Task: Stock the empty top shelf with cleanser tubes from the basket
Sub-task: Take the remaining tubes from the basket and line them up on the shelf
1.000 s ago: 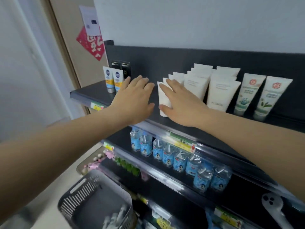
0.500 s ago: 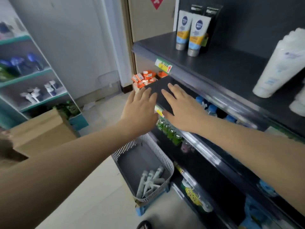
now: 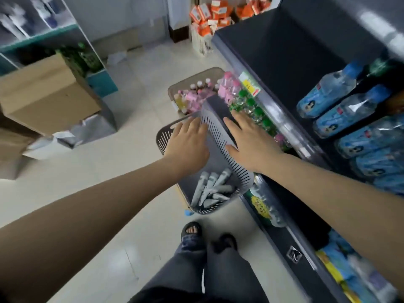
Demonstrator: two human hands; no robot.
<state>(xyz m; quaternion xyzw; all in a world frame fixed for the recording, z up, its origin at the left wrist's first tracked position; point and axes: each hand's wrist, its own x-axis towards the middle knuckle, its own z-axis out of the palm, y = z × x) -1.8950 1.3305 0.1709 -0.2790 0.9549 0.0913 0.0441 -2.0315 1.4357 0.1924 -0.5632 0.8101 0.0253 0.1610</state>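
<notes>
we reach over the basket (image 3: 216, 133), left hand (image 3: 188, 143) and right hand (image 3: 251, 145) spread, empty; next we must grip tubes (image 3: 209, 188)

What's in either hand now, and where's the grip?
Nothing held. Left hand and right hand are open, fingers straight, over the grey basket; cleanser tubes lie inside it.

Single head cam, wide-angle, pitched steeply down and slightly forward. Basket (image 3: 216, 136) on the floor is near frame centre. Forearms cross the frame from 8 and 4 o'clock, big in the lens; left hand (image 3: 188, 143) and right hand (image 3: 251, 141) meet at centre. Shelving (image 3: 284, 51) fills 1 to 5 o'clock. Wearer's foot (image 3: 191, 231) at 6. Cardboard box (image 3: 43, 90) at 10.
</notes>
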